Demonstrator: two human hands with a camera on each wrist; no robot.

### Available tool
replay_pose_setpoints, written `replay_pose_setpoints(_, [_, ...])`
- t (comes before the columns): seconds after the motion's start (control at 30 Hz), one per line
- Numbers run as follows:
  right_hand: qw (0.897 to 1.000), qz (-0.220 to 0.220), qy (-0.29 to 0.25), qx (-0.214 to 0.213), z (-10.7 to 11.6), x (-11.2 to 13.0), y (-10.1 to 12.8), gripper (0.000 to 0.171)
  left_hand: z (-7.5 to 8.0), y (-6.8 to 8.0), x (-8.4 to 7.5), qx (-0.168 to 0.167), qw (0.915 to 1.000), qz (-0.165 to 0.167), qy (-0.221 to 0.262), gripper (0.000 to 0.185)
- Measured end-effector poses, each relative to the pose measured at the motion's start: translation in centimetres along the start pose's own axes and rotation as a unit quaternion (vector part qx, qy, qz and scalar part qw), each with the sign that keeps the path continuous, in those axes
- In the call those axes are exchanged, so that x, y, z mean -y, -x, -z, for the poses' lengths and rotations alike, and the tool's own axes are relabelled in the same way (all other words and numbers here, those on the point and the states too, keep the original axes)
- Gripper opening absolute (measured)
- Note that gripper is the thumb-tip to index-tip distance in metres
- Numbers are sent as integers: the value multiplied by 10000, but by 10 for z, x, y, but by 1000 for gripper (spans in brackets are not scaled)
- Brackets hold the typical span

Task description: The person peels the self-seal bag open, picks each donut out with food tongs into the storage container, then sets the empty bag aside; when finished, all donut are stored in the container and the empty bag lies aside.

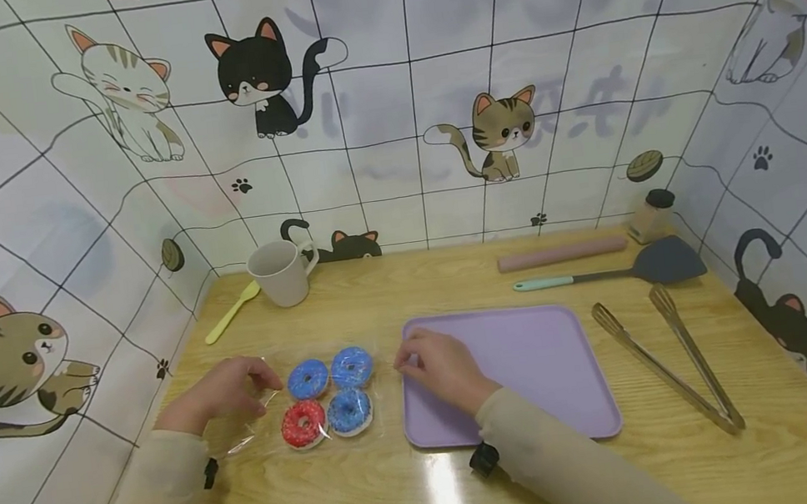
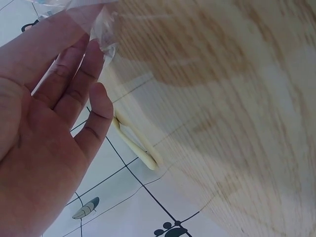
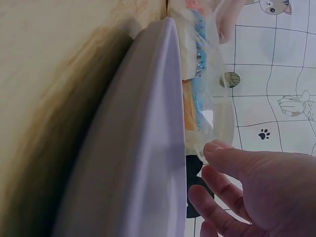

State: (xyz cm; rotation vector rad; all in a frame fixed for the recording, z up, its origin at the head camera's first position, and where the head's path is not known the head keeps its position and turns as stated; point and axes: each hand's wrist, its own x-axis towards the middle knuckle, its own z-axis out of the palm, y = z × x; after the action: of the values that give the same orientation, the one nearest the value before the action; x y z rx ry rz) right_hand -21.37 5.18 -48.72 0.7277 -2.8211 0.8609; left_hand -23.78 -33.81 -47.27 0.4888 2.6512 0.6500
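Note:
A clear plastic bag (image 1: 382, 372) lies on the table, with one red doughnut (image 1: 303, 424) and three blue doughnuts (image 1: 350, 411) inside. My left hand (image 1: 239, 387) pinches the bag's left end, where the film (image 2: 104, 33) bunches at the fingertips in the left wrist view. On the other side my right hand (image 1: 442, 365) reaches over the left rim of the lilac tray (image 1: 531, 371). Its thumb and forefinger hold the bag's right edge, and the remaining fingers (image 3: 210, 200) are loosely bent in the right wrist view.
A grey mug (image 1: 281, 274) and a yellow-green spoon (image 1: 232, 312) are at the back left. Along the back right are a rolling pin (image 1: 562, 253), a dark spatula (image 1: 665, 260) and a small jar (image 1: 649, 219). Metal tongs (image 1: 671, 370) lie right of the tray.

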Motion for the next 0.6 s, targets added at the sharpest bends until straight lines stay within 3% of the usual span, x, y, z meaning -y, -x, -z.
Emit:
replay_pose_setpoints(0.3, [9998,-136,98,55,9,-1,5,5,-1,1,3,-33,10000,-27,6,35])
replay_pose_setpoints(0.6, [9996,-268,116,23,10,-5,10,5,2,1,-14,17,9994,-335,105,32])
